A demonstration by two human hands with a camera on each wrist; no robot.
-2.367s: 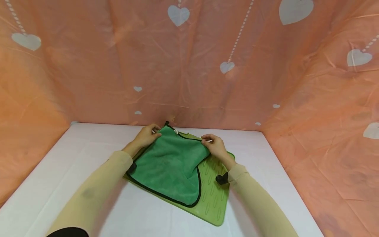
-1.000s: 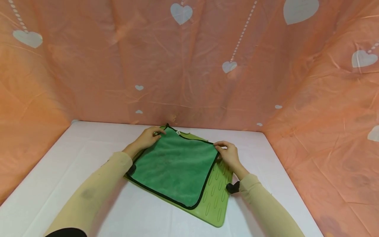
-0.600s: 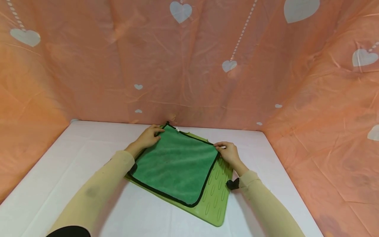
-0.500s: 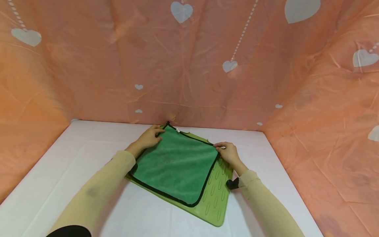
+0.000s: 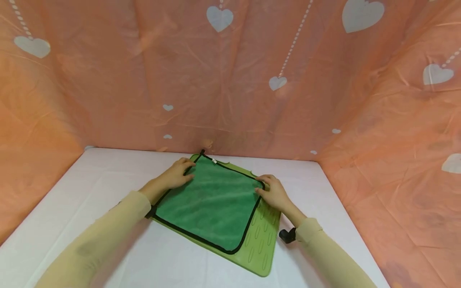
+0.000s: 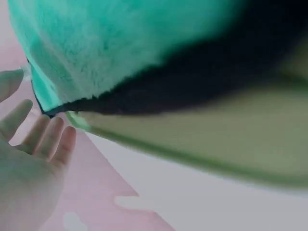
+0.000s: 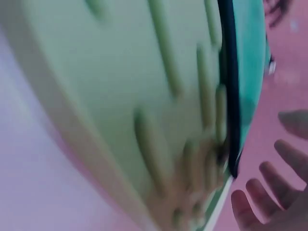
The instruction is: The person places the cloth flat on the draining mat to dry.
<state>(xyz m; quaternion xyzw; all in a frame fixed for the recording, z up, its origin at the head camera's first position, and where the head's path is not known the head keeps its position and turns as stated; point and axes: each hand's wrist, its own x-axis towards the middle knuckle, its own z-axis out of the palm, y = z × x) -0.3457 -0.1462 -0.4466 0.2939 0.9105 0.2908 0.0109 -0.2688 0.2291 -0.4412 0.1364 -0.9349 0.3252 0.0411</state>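
A green plush cleaning cloth [image 5: 212, 204] with black edging lies spread flat, a small white tag near its far corner. Under it is a light green ridged mat [image 5: 261, 244], showing mostly along the right and front. My left hand [image 5: 175, 175] is at the cloth's left edge, its fingers parted and fingertips over the border. At the far right corner my right hand [image 5: 275, 195] has its thumb and fingers apart, overlapping the cloth's edge. In the left wrist view the fingers [image 6: 36, 134] are spread beside the cloth; likewise the right wrist view shows spread fingers [image 7: 274, 185].
A white-covered table [image 5: 108, 176] carries the mat. Orange sheeting [image 5: 234, 92] with white hearts rises behind the table and on both sides. The mat's far edge sits close to the back sheeting. A black strap piece [image 5: 287, 235] hangs by the right cuff.
The right hand drew the folded far right corner outward until the cloth lay flat. Since half a second ago both hands have loosened their pinch and drawn slightly toward me.
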